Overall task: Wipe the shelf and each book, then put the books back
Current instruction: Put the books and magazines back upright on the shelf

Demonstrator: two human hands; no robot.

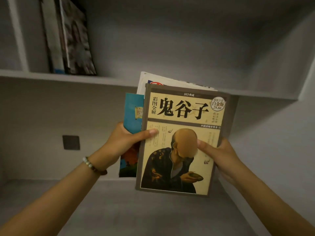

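Book (pixel 180 108) titled 鬼谷子, marked 白金版 29.80

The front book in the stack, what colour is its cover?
The front book is cream with a grey-brown border and black characters; head view.

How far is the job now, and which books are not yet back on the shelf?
Looks done: a few standing books are on the upper shelf. In hand: the left hand and right hand grip a stack of books, in the air before the lower shelf. Left: this stack must go back. No cloth shows, so wiping cannot be judged.
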